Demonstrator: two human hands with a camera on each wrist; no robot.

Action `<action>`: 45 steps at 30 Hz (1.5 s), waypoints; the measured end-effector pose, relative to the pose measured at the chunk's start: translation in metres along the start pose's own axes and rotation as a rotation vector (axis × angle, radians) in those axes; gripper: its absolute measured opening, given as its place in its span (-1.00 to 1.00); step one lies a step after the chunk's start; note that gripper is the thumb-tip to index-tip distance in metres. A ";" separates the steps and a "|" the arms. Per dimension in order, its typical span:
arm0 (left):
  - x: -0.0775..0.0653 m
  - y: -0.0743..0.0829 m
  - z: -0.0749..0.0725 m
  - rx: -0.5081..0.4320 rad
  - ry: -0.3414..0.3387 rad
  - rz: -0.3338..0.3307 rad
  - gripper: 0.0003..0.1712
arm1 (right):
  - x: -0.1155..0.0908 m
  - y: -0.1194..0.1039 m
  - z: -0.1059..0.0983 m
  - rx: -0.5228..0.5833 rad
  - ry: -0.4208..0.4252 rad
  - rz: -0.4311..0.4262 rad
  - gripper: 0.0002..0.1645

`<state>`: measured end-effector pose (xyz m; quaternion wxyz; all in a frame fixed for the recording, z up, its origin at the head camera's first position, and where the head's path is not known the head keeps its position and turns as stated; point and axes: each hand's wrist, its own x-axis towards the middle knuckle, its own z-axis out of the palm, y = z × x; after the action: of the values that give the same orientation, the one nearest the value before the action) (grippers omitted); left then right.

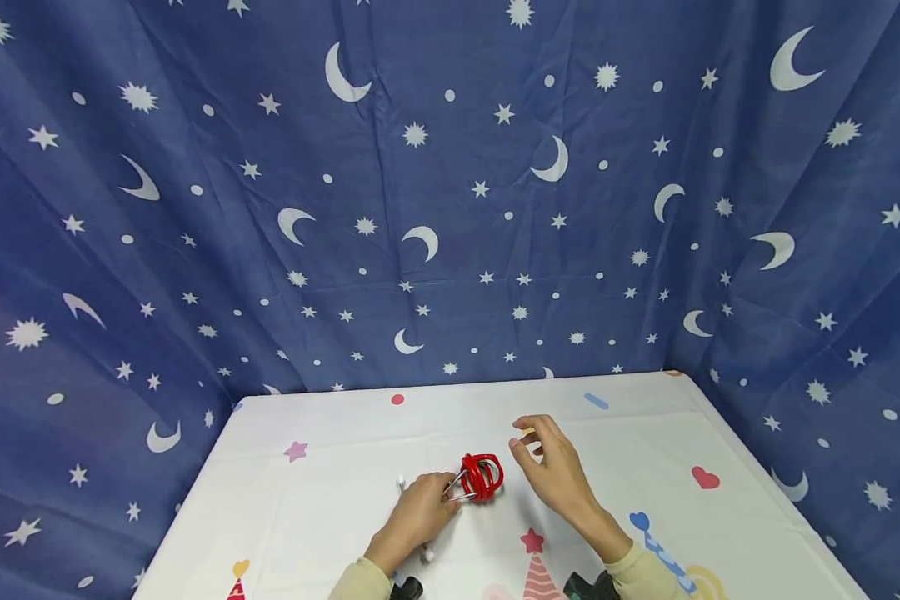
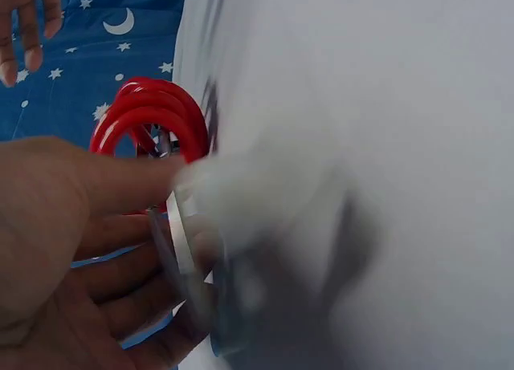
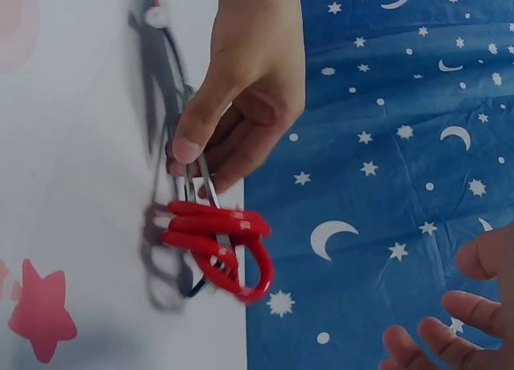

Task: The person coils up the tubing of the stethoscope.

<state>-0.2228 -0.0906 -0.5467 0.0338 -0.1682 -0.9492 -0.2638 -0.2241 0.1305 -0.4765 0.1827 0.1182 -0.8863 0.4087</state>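
Note:
My left hand (image 1: 422, 507) pinches the silver blades of red-handled scissors (image 1: 482, 477), thumb on one side and fingers on the other. Several thick red loops (image 3: 217, 229) are bunched together and point away from the palm, to the right in the head view. A thin rod with white ends (image 3: 157, 17) runs beside and partly behind the same hand; its middle is hidden, and I cannot tell whether the fingers hold it too. My right hand (image 1: 558, 475) hovers to the right of the red loops, fingers loosely bent, with nothing between them.
A white cloth with printed stars, hearts and party hats covers the table (image 1: 330, 492). Behind and along the sides hangs a dark blue curtain (image 1: 450, 208) with moons and stars. Dark wrist camera mounts (image 1: 588, 586) show below the sleeves.

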 end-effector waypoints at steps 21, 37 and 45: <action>0.005 0.011 -0.067 0.133 0.298 0.005 -0.41 | 0.018 0.008 -0.006 -0.280 -0.126 -0.182 -0.33; 0.017 0.015 -0.074 0.267 0.207 -0.028 -0.26 | 0.031 0.012 -0.004 -0.402 -0.226 -0.152 -0.22; 0.016 0.011 -0.076 0.276 0.193 -0.044 -0.23 | 0.031 0.015 0.003 -0.412 -0.232 -0.152 -0.22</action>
<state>-0.2357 -0.1159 -0.4732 0.1417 -0.1150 -0.9722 -0.1466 -0.2580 0.1360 -0.4754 0.1301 0.1911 -0.9545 0.1881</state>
